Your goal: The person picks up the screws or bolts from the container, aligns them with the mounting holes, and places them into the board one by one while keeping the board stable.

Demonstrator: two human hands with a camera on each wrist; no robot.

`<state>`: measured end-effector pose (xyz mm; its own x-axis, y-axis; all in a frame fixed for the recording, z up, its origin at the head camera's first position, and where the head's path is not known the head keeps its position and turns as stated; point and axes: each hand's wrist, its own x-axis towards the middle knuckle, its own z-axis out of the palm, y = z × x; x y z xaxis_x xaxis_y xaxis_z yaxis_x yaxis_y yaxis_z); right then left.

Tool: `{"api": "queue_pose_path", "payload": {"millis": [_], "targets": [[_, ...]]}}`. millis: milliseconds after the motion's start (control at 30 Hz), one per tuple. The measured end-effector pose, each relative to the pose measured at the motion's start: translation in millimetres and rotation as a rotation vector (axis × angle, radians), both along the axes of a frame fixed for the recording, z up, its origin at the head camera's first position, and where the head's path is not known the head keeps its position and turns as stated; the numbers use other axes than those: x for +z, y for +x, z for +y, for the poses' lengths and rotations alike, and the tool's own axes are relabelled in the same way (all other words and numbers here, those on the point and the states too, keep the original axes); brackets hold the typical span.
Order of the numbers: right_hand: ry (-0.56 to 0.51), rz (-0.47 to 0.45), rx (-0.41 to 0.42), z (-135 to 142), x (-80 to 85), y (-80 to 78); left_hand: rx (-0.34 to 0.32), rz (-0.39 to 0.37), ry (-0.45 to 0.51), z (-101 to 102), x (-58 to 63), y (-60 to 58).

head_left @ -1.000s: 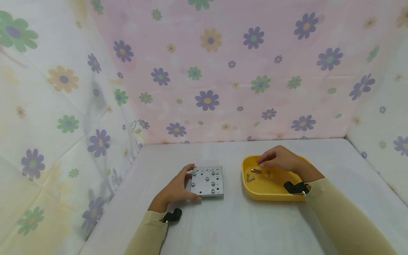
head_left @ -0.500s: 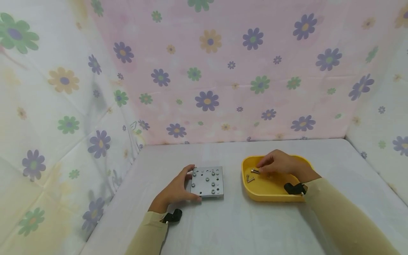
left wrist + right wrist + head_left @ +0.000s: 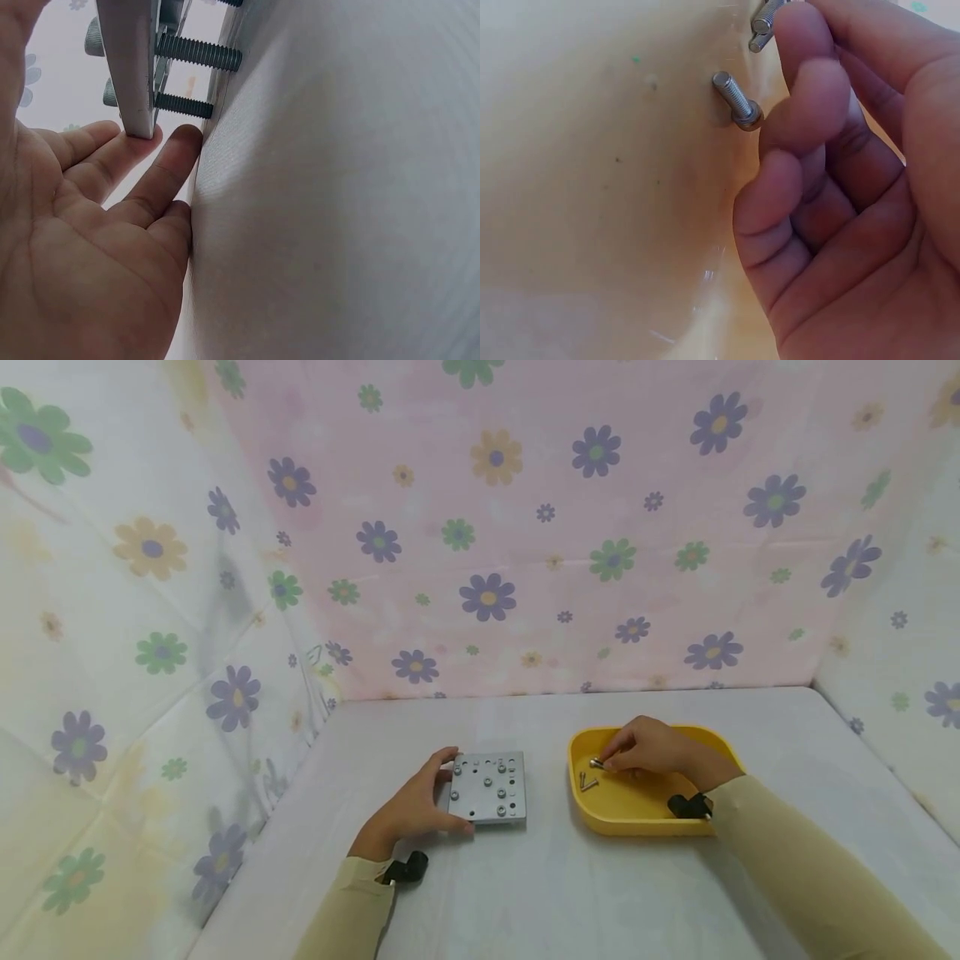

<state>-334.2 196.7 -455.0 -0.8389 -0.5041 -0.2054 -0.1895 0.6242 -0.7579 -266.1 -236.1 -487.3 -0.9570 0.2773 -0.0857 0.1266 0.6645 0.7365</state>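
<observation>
My left hand [image 3: 416, 802] holds a square silver metal plate [image 3: 474, 787] at its left side, thumb at the near edge and fingers at the far corner. Several socket-head screws [image 3: 487, 782] stand in its holes. In the left wrist view, threaded shanks [image 3: 199, 52] stick out beneath the plate, and fingertips [image 3: 146, 135] touch its edge. Inside the yellow tray [image 3: 645, 828], my right hand [image 3: 656, 748] pinches at a screw [image 3: 596, 763] with thumb and index finger. The right wrist view has two screw ends [image 3: 765, 21] at the fingertips; the other fingers are curled.
Two loose screws [image 3: 590, 784] lie near the tray's left wall. Another screw [image 3: 735, 97] lies beside the curled fingers in the right wrist view. The white table [image 3: 540, 893] is backed by a flowered cloth [image 3: 555, 560].
My right hand has moved lower and slightly left in the tray, its thumb and index finger closing onto the screw. The left hand and the plate have stayed put.
</observation>
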Motion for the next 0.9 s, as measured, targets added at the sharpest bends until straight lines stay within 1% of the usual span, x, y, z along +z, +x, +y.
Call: {"api": "queue_pose_path", "payload": {"millis": [200,367,533,667,900], "targets": [[0.032,0.047,0.020,-1.3,0.9,0.8,0.004,-0.010,0.015,-0.3,0.3,-0.4],[0.042,0.060,0.027,-0.9,1.3,2.0,-0.002,-0.010,0.012,0.2,0.7,-0.6],[0.055,0.059,0.008,-1.7,2.5,3.3,-0.010,-0.003,0.008,-0.5,0.1,-1.4],[0.088,0.050,-0.001,-2.4,3.7,4.2,-0.010,-0.001,0.005,-0.7,-0.5,-0.9],[0.139,0.050,0.000,-1.6,3.8,3.1,-0.005,-0.009,0.009,0.3,2.1,0.7]]}}
